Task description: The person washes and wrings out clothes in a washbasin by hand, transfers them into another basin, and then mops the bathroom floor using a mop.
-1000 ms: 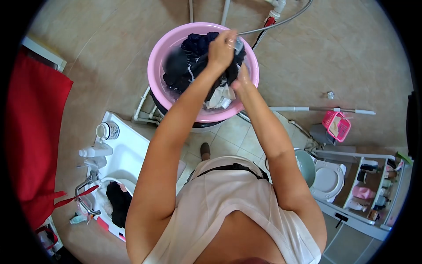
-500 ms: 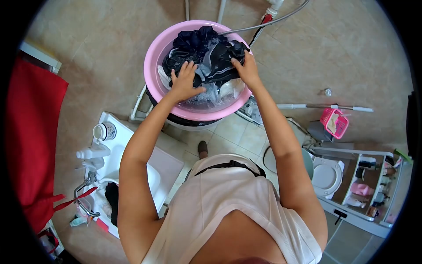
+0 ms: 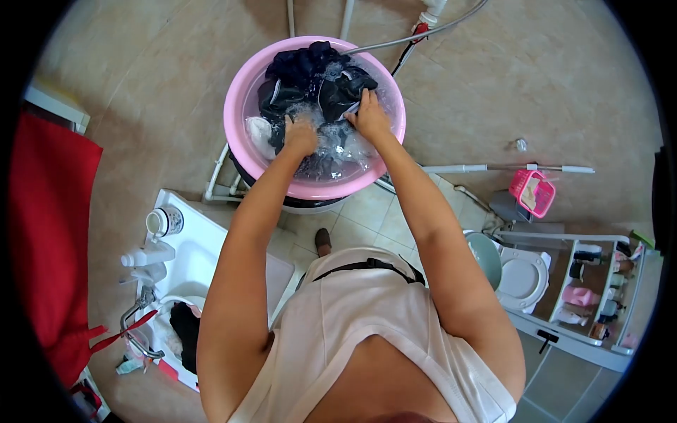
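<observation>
Head view. At upper centre, a wide round pink plastic tub (image 3: 321, 190) with soaking laundry in frothing clear water (image 3: 356, 149). Just below its rim, part of a black container (image 3: 303, 204).

In the far part of the tub, a bunched navy-blue cloth garment (image 3: 303, 65). Nearer the right side, a black cloth garment with pale edging (image 3: 343, 92), wet, partly above the water. Against the left inner wall, a bunched white cloth (image 3: 259, 132).

Left hand (image 3: 301, 135): in the middle of the tub, lowered into the bubbling water among dark cloth. Fingertips hidden by foam; cannot tell whether spread or closed on fabric.

Right hand (image 3: 369, 118): at the right side of the tub, on the near edge of the black garment. Thumb apart from fingers, both against the cloth; cannot tell whether pinching or only pressing.

Over the far rim, a thin grey flexible hose (image 3: 395, 44), with its end close to the navy garment.

At lower left, a white glossy sink (image 3: 194, 240) with a bent chrome tap (image 3: 137, 316) and a heap of black cloth (image 3: 185, 335). On its left ledge, a white jar with a patterned side (image 3: 166, 221) and, just beside, a white plastic bottle (image 3: 148, 254). Farther left, a hanging red cloth (image 3: 49, 240).

At right, a small bright-pink openwork plastic basket (image 3: 541, 200); below it, a pale-green round basin (image 3: 485, 261) and a tiered white rack (image 3: 557, 310) with bottles.
</observation>
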The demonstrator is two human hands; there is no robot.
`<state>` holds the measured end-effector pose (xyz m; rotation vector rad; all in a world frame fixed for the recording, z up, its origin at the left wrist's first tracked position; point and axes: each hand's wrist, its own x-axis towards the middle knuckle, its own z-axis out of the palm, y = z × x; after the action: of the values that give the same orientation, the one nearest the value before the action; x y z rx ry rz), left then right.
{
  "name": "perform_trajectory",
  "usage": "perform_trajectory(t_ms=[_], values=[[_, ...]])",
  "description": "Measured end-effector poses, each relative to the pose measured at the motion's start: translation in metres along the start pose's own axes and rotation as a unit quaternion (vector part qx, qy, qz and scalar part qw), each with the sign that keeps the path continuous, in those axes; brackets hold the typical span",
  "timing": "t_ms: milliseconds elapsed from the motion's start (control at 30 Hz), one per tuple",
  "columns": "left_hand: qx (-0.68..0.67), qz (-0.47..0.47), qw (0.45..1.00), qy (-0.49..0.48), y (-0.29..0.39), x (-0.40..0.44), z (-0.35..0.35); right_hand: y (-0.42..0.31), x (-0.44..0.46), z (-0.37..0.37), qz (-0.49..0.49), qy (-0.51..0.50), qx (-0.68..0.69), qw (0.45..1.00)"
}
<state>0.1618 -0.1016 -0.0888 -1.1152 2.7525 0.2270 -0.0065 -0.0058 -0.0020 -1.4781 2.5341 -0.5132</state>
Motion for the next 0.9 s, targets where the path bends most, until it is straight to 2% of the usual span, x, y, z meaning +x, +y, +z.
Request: perform_trajectory(t_ms=[67,167,200,233,267,300,333,400,500,600,633,667,733,833,900], values=[[0.002,-0.004,0.999,-0.045,0.007,-0.011,-0.034,0.005,0.003,-0.005,0.019,-0.006,0.005,1.000],[-0.042,0.004,0.998,-0.048,-0.003,-0.016,-0.050,0.017,-0.002,-0.004,0.083,0.001,0.066,0.994],[-0.055,0.012,0.998,-0.020,-0.006,-0.019,-0.054,0.019,-0.006,-0.006,0.108,0.008,0.096,0.989],[-0.067,0.020,0.997,0.008,-0.008,-0.026,-0.057,0.022,-0.015,-0.008,0.085,0.037,0.078,0.993],[-0.080,0.029,0.996,0.035,-0.012,-0.032,-0.059,0.024,-0.021,-0.010,0.073,0.022,0.072,0.994],[-0.041,0.045,0.982,0.178,-0.015,-0.029,-0.029,0.024,-0.028,-0.012,0.062,0.005,0.066,0.996],[-0.031,0.037,0.984,0.174,-0.012,-0.033,-0.032,0.025,-0.035,-0.014,0.050,-0.012,0.059,0.997],[-0.008,0.022,0.986,0.166,-0.005,-0.038,-0.043,0.020,-0.055,-0.006,-0.013,0.039,0.065,0.997],[-0.171,-0.089,0.977,0.095,-0.002,-0.035,-0.070,0.006,-0.071,-0.004,-0.060,0.135,0.104,0.984],[-0.375,-0.074,0.909,0.167,0.010,-0.045,-0.094,-0.005,-0.073,-0.001,-0.082,0.205,0.162,0.962],[-0.413,-0.067,0.887,0.194,0.017,-0.051,-0.106,-0.007,-0.072,0.012,-0.020,0.179,0.260,0.949],[-0.447,-0.027,0.855,0.262,0.032,-0.061,-0.123,0.000,-0.062,0.030,0.049,0.128,0.292,0.947],[-0.490,0.004,0.823,0.286,0.051,-0.072,-0.144,-0.007,-0.047,0.042,0.137,0.112,0.345,0.922],[-0.499,0.044,0.817,0.286,0.080,-0.085,-0.162,-0.029,-0.030,0.032,0.254,0.066,0.456,0.850],[-0.442,0.059,0.835,0.321,0.090,-0.076,-0.154,-0.026,-0.019,0.031,0.253,-0.024,0.558,0.790]])
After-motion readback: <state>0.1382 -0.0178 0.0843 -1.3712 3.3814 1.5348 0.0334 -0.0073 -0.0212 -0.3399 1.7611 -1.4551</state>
